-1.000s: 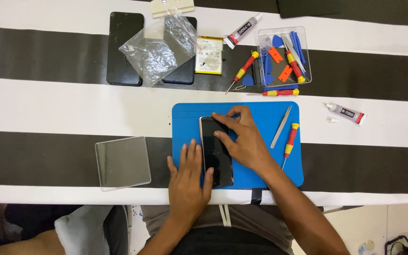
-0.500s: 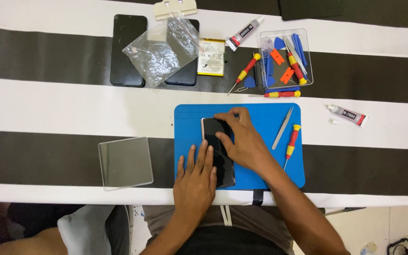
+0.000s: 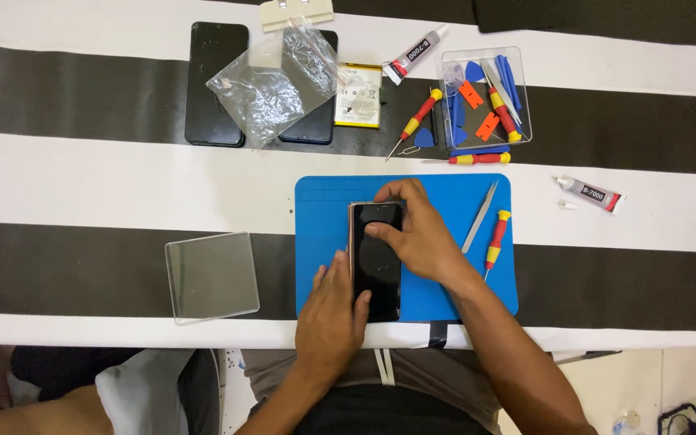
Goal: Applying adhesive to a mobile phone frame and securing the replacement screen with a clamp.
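Pressing looks to be the step in hand: left hand (image 3: 333, 316) braces the lower-left edge of the black glass-fronted smartphone (image 3: 377, 259) lying on the blue rubber work mat (image 3: 316, 201), right hand (image 3: 419, 234) grips its top with thumb pressed on the glass, so firm, even pressure seems called for beneath those fingertips.

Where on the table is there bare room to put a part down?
Free: the striped cloth left of the clear square lid, and right of the blue mat below the glue tube. Crowded: the far strip around the tool tray, and the mat, where both hands press the phone.
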